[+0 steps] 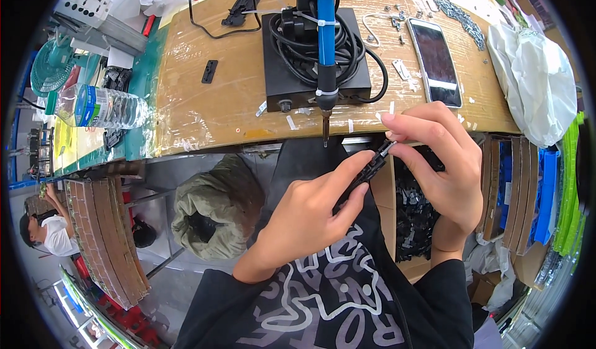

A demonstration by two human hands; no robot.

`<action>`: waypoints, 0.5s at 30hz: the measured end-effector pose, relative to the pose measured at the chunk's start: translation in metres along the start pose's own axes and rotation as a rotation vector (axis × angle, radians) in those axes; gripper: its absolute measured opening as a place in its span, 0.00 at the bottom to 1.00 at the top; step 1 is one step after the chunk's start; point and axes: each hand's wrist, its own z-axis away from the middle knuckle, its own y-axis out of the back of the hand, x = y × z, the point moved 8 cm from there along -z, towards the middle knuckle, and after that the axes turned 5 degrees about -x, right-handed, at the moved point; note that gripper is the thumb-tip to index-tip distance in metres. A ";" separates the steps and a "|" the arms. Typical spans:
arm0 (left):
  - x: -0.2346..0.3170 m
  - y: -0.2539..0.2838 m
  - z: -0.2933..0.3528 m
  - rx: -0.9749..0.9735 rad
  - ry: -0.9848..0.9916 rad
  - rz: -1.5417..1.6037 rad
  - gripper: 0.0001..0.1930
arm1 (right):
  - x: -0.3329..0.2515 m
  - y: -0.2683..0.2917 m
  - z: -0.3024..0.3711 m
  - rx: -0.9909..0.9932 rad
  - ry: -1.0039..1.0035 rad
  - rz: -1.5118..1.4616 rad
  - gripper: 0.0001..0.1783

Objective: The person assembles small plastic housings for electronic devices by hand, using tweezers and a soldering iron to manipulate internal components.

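Brown board under clear film covers most of the desk (174, 79), with a blue-handled tool (326, 29) hanging tip-down in front of a black box (279, 79). We see the black part (370, 171) off the desk, held over the lap just short of the near edge. Our left hand (310, 203) is closed around it, thumb and forefinger gripping its sides. Our right hand (452, 169) has its fingertips bunched narrowly at the far end, by a small shiny bit; we cannot tell whether they pinch it or only touch.

We judge this piece to be partway through handling at that end; whether the bit is seated, we cannot tell. Many black pieces (413, 218) fill a carton below, and loose metal bits (462, 20) lie on the desk, so more seems left.

The part's long axis slants from lower left, inside the left hand, to upper right, its shiny end pointing away from our chest, toward the right fingertips.
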 end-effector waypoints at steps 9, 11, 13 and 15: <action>-0.004 -0.004 0.005 -0.132 0.010 0.130 0.18 | 0.013 -0.007 0.016 -0.137 -0.011 -0.015 0.10; -0.032 -0.027 0.017 -0.334 0.379 0.752 0.18 | 0.017 -0.007 0.020 -0.105 0.021 -0.041 0.09; -0.040 -0.031 0.019 -0.365 0.468 0.883 0.19 | 0.023 -0.008 0.029 -0.087 0.065 -0.260 0.09; -0.050 -0.051 0.024 -0.539 0.456 1.011 0.19 | 0.028 -0.018 0.037 -0.072 0.055 -0.327 0.08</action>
